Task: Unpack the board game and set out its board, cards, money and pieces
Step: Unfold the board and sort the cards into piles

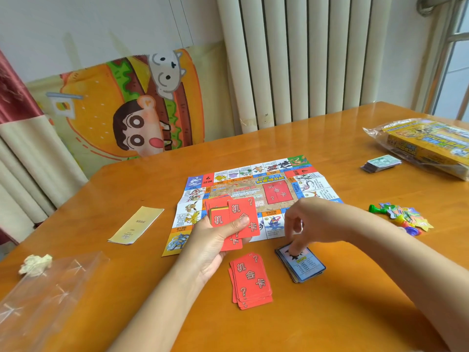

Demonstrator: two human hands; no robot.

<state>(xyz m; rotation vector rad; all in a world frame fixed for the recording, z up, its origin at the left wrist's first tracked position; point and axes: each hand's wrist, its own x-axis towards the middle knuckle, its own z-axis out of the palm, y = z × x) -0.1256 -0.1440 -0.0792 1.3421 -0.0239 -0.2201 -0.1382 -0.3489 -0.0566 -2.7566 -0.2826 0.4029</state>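
Left hand [215,241] grips a loose fan of red question-mark cards [239,219] over the near edge of the unfolded, picture-bordered board [253,191]. Red stack [252,280] lies face-down on the table [355,301]. Right hand [302,222], fingers curled, touches the blue card stack [303,266]; pinch or press, cannot tell.

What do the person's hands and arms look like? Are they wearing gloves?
No gloves: the left hand and right hand are bare, with no rings I can see. The left forearm and right forearm are bare too: no sleeves, watch or bracelet in view.
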